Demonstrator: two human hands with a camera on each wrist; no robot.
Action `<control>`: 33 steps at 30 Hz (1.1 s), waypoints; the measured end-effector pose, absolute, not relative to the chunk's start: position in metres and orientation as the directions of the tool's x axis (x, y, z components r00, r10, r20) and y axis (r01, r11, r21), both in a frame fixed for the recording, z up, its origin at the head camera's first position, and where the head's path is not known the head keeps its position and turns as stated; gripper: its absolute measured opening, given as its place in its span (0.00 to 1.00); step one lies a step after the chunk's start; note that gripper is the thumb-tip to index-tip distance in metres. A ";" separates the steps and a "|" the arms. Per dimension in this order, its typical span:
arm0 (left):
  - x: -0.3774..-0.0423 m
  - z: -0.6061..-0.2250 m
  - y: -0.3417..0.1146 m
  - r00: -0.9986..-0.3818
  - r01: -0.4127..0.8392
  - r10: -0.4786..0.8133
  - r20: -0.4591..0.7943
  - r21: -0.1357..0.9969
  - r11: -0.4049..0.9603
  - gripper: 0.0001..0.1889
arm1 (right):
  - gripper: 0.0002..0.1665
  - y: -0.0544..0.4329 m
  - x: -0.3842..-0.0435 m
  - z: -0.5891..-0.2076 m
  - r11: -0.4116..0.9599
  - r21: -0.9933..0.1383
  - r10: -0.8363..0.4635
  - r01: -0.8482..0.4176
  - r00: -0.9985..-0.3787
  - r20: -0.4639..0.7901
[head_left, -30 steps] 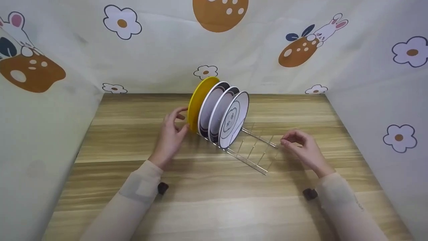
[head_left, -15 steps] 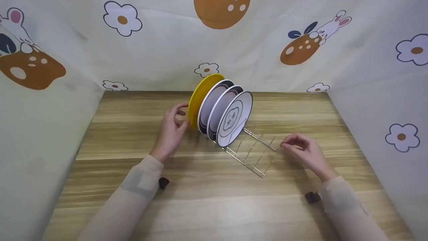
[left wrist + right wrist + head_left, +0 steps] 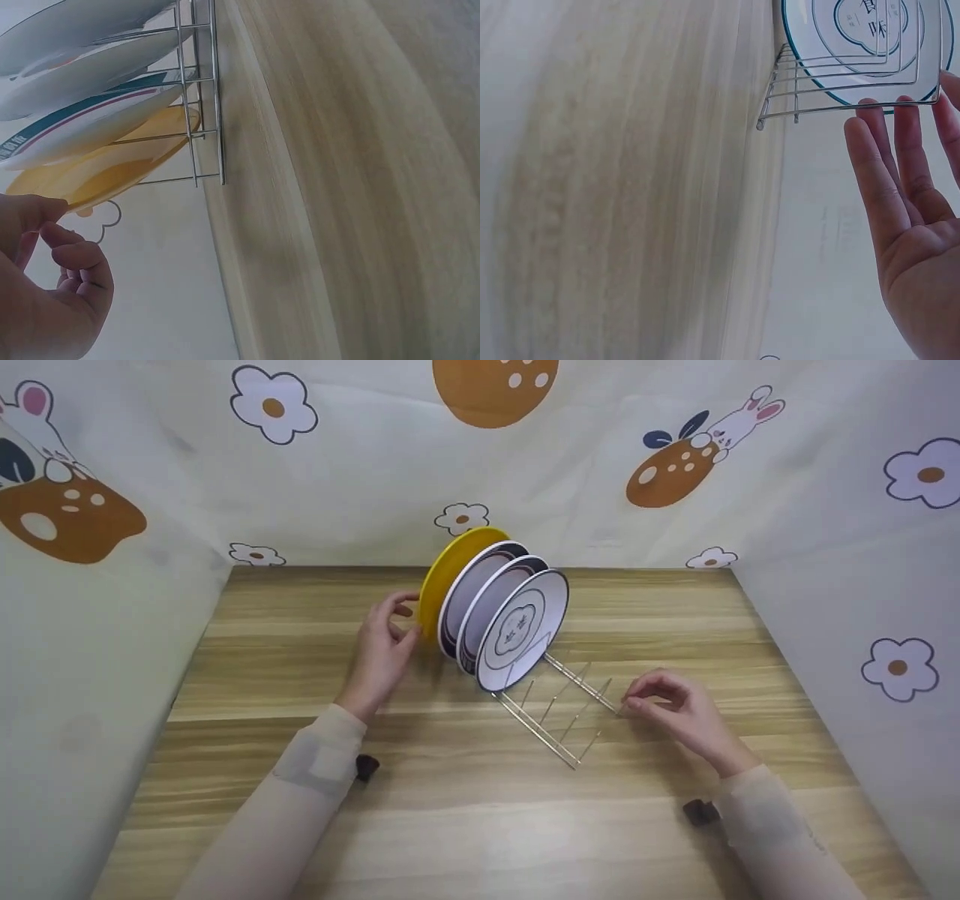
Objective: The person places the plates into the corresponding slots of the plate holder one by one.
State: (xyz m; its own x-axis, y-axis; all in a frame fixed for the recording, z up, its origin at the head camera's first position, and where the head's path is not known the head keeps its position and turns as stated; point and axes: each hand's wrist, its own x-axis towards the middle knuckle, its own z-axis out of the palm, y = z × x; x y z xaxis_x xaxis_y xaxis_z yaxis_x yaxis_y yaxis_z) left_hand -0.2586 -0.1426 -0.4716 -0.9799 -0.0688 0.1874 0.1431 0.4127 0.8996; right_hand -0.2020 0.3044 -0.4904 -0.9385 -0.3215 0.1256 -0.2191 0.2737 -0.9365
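Note:
A metal wire dish rack (image 3: 535, 730) stands at an angle on the table, its near right end holding no plates. Upright in its far left half are a yellow plate (image 3: 441, 581), two white plates with dark rim bands (image 3: 474, 594), and a front white plate (image 3: 517, 631) with a flower-shaped emblem. My left hand (image 3: 377, 656) has bent fingers, the tips touching the yellow plate's outer side near its edge. Thumb and fingertips of my right hand (image 3: 679, 716) pinch the rack's end wire; in the right wrist view its fingers (image 3: 911, 146) lie along that wire.
The wood-grain table (image 3: 480, 825) spreads out in front of the rack. A pale cloth wall (image 3: 360, 495) printed with flowers and rabbits rises close behind the plates, with cloth sides at left and right. Dark wrist devices (image 3: 701, 812) hang by both sleeves.
The rack's right end has swung toward me, with my right hand moving along nearer. The plates turn with it, so the front plate shows more of its face. My left hand has hardly moved.

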 end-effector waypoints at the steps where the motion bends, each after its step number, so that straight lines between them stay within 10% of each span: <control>1: -0.259 -0.471 -0.143 -0.980 0.144 -0.070 0.189 0.899 0.414 0.23 | 0.11 0.304 -0.201 -0.491 0.269 -0.938 -0.327 -0.219 -0.937 0.124; 33: -0.291 -0.476 -0.126 -0.988 0.112 -0.052 0.145 0.906 0.407 0.19 | 0.11 0.281 -0.157 -0.494 0.214 -0.942 -0.423 -0.257 -0.894 0.148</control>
State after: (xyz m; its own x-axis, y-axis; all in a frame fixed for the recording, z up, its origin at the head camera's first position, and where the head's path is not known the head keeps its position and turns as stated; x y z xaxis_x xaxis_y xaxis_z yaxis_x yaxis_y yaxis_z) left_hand -0.2909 -0.1258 -0.4758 -0.9881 -0.0519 0.1449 0.1115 0.4073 0.9065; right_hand -0.1570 0.2807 -0.4938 -0.8938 -0.4234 0.1477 -0.2569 0.2137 -0.9425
